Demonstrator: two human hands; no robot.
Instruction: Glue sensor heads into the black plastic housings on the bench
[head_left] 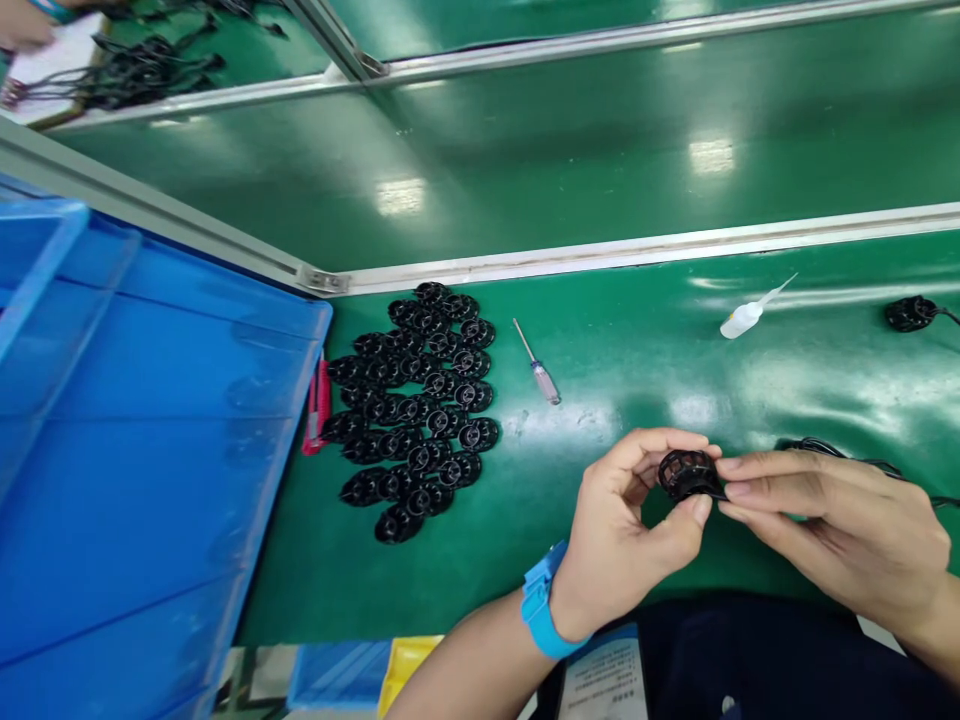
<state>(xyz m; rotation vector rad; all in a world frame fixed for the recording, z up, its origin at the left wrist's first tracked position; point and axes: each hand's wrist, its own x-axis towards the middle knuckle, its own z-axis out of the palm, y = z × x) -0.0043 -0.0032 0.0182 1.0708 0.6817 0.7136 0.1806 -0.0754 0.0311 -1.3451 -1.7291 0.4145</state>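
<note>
Just in front of my body, my left hand (637, 525) grips a round black slotted plastic housing (686, 474) between thumb and fingers. My right hand (840, 530) pinches a black cable (718, 492) where it meets that housing. More of the cable loops out behind the right hand and runs off to the right. A blue wrist strap (545, 602) circles my left wrist. Left of the hands, several similar black housings (427, 400) stand grouped in rows on the green table (585, 470).
A screwdriver (544, 375) lies beside the grouped housings. Further right are a white needle-tipped bottle (742, 320) and another black housing with a cable (910, 314). Blue crates (150, 480) line the left, near a red-handled tool (318, 405). Another person's hand (26, 28) shows beyond the frame, near cables (150, 70).
</note>
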